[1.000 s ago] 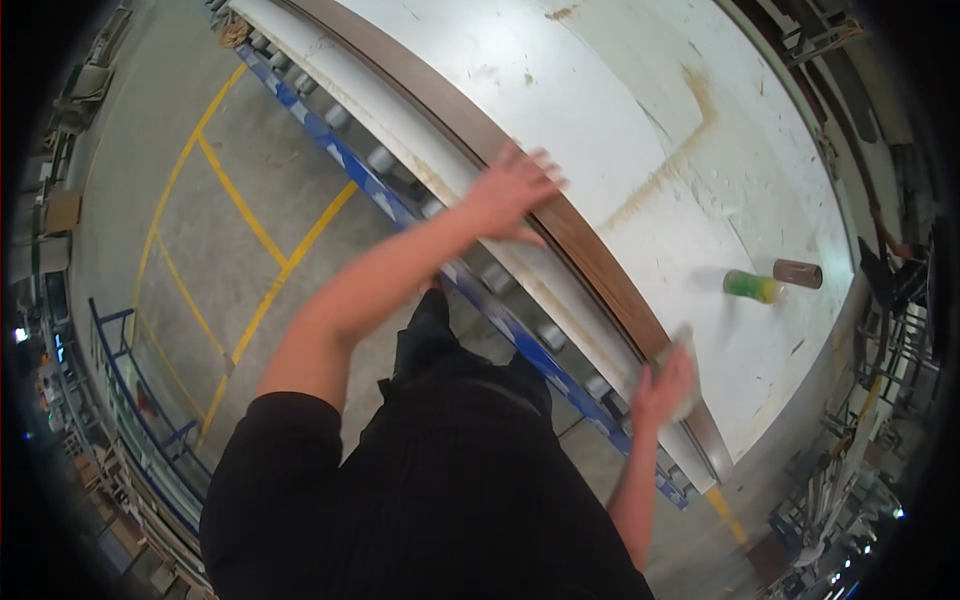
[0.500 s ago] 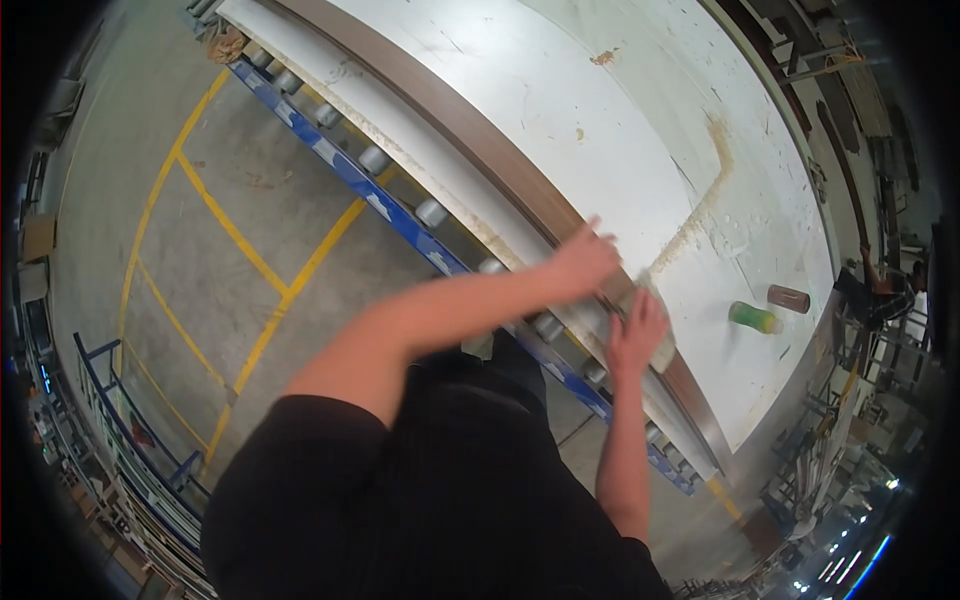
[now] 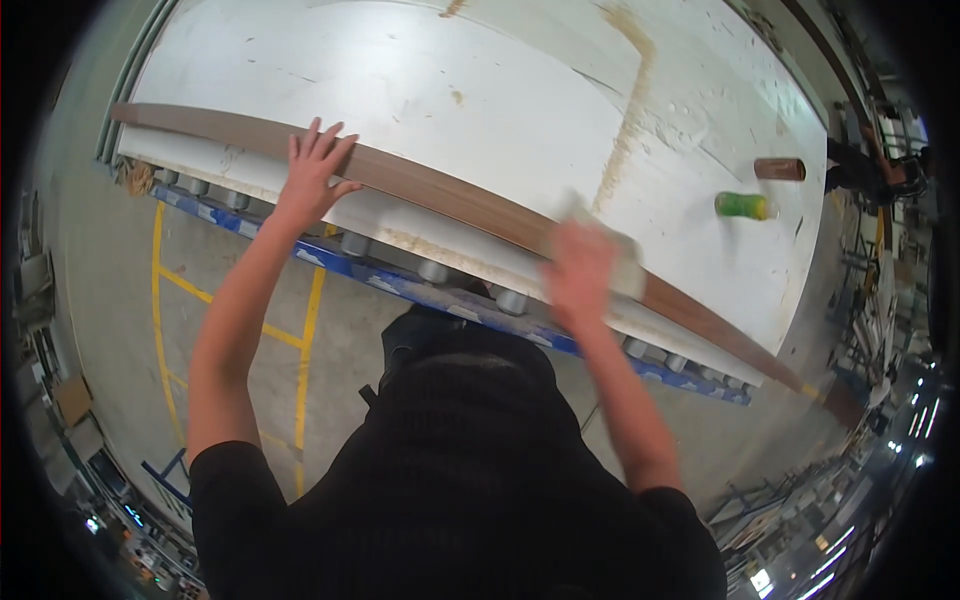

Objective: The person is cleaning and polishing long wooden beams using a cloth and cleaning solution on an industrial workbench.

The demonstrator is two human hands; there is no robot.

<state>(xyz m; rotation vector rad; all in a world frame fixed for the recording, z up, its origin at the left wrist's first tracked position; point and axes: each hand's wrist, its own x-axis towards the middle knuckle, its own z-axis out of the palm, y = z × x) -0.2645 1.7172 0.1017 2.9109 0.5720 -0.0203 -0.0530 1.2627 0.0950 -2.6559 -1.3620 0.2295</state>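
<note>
Head view: white tabletop, long brown strip along its near side.
Left hand lies spread on the strip, ideally bracing it; right hand, blurred, grip unclear, meets a pale pad farther right; even pressure should suit.

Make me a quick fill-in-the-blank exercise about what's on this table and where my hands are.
1. The left hand is spread over a long ____ board.
2. Compared with the left hand, the pale pad under the blurred right hand is farther to the ____.
3. A green bottle lies on its ____.
4. The floor lines are ____.

Missing words: brown; right; side; yellow.
</note>
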